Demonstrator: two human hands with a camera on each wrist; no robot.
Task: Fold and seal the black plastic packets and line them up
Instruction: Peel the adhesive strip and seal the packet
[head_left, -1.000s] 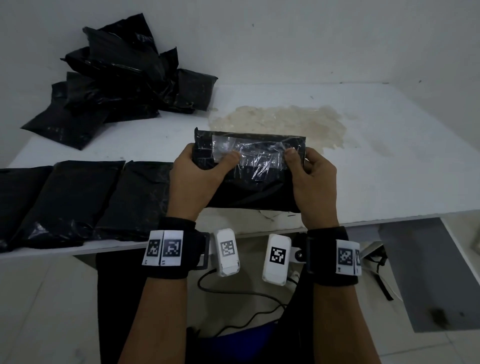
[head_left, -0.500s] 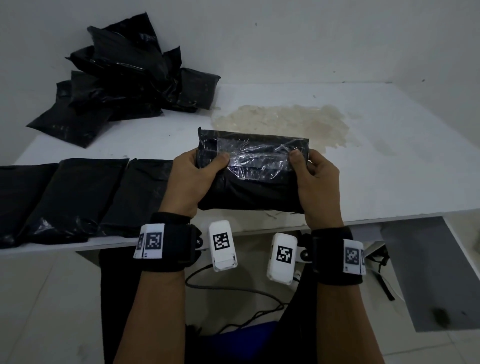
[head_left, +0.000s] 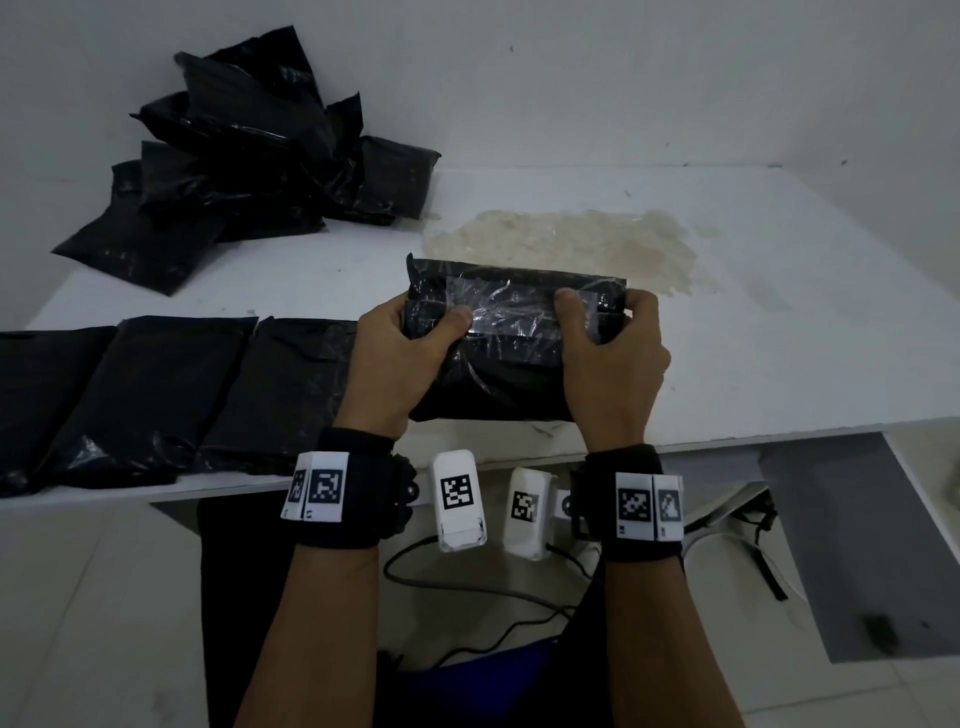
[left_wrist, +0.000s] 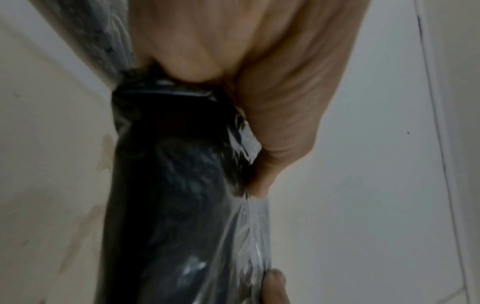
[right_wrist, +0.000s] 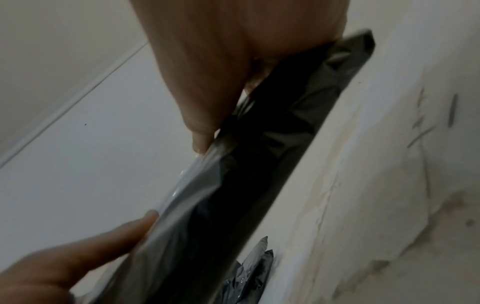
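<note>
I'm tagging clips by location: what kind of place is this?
Probably a makeshift packing station: a bare white table, a heap of unsealed black packets, and a row of finished packets along its front edge.

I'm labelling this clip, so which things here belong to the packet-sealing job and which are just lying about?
Part of the job:
- black plastic packet with clear tape, gripped by left hand and right hand
- row of flat black packets
- heap of loose black packets

Just lying about:
- yellowish stain on white table
- cables on floor
</note>
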